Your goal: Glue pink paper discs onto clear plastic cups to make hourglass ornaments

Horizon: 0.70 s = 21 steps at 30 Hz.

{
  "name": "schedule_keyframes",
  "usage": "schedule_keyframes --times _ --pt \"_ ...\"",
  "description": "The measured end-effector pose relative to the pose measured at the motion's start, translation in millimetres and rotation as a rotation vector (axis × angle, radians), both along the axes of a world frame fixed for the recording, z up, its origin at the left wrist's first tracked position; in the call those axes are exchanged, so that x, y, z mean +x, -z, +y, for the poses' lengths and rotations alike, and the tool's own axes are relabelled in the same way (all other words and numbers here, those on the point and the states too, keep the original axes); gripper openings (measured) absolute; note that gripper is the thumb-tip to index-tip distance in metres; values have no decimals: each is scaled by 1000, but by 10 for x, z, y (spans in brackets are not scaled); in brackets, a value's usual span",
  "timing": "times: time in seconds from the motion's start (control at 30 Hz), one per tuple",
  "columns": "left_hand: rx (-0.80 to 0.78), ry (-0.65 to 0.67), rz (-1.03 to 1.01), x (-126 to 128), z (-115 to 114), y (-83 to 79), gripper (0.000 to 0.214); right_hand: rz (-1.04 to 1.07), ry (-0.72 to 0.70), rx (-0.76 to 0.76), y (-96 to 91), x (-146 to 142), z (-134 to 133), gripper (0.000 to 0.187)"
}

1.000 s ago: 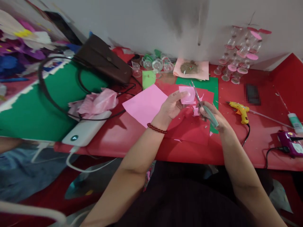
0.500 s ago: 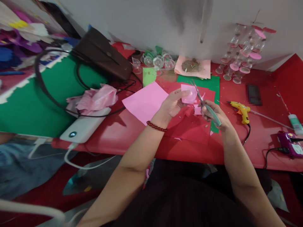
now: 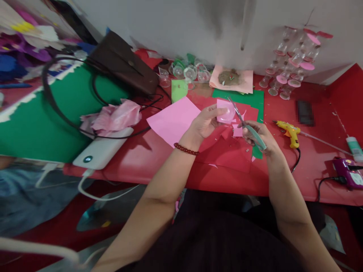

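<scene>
My left hand (image 3: pixel 208 119) is closed on a small pink paper piece (image 3: pixel 221 104) with a clear round plastic piece (image 3: pixel 229 114) over it, thumb on top. In my right hand (image 3: pixel 256 134) are scissors (image 3: pixel 255 138) with green handles, the blades pointing up beside the right edge of the pink paper. Whether the blades touch the paper I cannot tell. Below lie pink paper scraps (image 3: pixel 237 130) on red paper sheets (image 3: pixel 224 155). A larger pink sheet (image 3: pixel 172 119) rests to the left of my left hand.
On the right lie a yellow glue gun (image 3: pixel 289 132) with its cord and a dark blurred object (image 3: pixel 304 112). A hanging of plastic cups (image 3: pixel 295 56) stands at the back. To the left are a brown bag (image 3: pixel 121 62), a white power bank (image 3: pixel 103 151) and pink crumpled plastic (image 3: pixel 115 117).
Both hands stay in nearly the same place. The scissors have shifted very slightly, and the whole view has moved a little.
</scene>
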<state>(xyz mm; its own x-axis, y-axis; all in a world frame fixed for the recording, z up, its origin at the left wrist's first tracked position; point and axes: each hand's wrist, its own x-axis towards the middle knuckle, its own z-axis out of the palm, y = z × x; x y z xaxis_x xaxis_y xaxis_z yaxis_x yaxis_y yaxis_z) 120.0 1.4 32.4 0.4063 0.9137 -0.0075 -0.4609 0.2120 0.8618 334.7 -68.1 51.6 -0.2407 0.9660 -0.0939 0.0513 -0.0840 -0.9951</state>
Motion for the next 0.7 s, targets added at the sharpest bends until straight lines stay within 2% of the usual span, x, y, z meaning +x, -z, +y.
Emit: schedule_keyframes --times 0.17,0.47,0.7 --pt "11 46 -42 -44 28 19 33 -38 -2 -4 -22 45 -1 53" --pt "72 56 44 -78 34 15 28 -89 -6 -32 -60 168 -20 54" --pt "48 43 27 -70 11 -13 29 -129 39 -36 -44 124 -10 52"
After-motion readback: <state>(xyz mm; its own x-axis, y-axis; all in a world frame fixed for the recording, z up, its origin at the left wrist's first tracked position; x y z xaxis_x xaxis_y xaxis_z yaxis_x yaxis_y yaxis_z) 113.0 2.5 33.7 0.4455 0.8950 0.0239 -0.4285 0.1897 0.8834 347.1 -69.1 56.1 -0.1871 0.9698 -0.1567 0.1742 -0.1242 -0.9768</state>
